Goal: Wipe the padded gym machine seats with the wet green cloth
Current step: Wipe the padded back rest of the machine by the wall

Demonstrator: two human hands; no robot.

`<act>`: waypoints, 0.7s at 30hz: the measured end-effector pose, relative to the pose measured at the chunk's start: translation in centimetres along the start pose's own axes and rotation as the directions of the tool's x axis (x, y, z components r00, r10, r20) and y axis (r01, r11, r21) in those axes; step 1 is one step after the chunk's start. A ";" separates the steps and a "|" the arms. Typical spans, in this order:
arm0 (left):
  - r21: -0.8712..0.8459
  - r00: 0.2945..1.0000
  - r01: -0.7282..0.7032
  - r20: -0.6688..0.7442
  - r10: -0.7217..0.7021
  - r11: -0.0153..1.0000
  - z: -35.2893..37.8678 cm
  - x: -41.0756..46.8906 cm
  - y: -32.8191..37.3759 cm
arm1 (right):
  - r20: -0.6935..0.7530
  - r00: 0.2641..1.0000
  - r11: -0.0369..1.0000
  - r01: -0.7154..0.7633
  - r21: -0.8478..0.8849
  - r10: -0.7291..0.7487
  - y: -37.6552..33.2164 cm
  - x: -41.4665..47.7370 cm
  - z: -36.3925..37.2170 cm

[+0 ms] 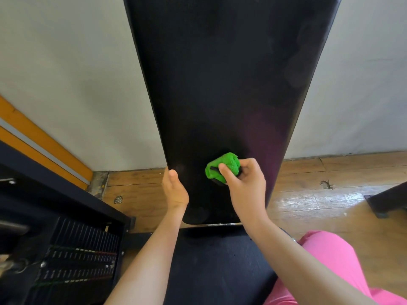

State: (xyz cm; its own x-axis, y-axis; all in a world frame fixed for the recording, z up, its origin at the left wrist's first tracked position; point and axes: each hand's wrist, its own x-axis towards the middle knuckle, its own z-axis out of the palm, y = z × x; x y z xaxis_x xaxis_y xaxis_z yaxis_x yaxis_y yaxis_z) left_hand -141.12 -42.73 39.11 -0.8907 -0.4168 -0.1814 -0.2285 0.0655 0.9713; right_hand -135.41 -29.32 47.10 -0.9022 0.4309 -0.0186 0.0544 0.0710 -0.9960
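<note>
While a black weight stack (77,260), its coloured plate markings too blurred to read, fills the lower left corner beneath an orange-and-grey wall strip (44,148), a person's left hand (175,190) grips the left edge of the upright black back pad (220,84). Its thumb lies on the front face and its fingers wrap out of sight behind. Just to the right, the green cloth (222,167), bunched into a wad, is pressed against the lower part of that pad. It is held by the right hand (246,183), whose thumb and curled fingers (252,165) close around it. Below both forearms lies the machine's black seat pad (209,271). Farther right, a glossy wooden floor (330,201) meets a pale wall (363,84), a pink-clad leg (330,260) shows at lower right, and a dark machine foot (383,203) stands at the far edge.
</note>
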 end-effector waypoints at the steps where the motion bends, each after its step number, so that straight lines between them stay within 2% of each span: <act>1: -0.009 1.000 -0.006 0.001 0.006 1.000 0.0 0.1 0.0 | 0.000 1.000 1.000 0.001 -0.004 -0.001 -0.1 0.0 0.2; 7: -0.004 0.997 0.030 0.075 -0.030 1.000 -0.4 0.0 0.0 | 0.023 0.996 0.982 -0.086 -0.169 0.091 2.6 -1.1 0.8; 13: 0.050 0.979 0.058 0.195 -0.067 0.997 -1.6 -0.1 0.0 | 0.068 0.967 0.907 -0.203 -0.370 0.245 6.4 -2.7 0.6; 17: 0.080 0.947 0.070 0.308 -0.091 0.994 -2.8 0.3 0.2 | 0.069 0.976 0.931 -0.175 -0.321 0.207 5.5 -2.4 0.4; 21: 0.075 0.902 -0.045 0.433 0.008 0.996 -4.3 0.6 1.9 | 0.086 0.994 0.979 -0.049 -0.196 0.067 1.9 -1.5 1.5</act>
State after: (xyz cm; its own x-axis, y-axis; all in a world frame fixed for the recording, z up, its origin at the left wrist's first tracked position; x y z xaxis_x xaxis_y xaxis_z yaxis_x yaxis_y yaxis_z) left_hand -140.37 -46.79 41.52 -0.9747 0.0169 -0.2227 -0.2176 0.1522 0.9641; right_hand -134.65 -31.19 45.08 -0.9298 0.3560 -0.0930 0.1817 0.2244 -0.9574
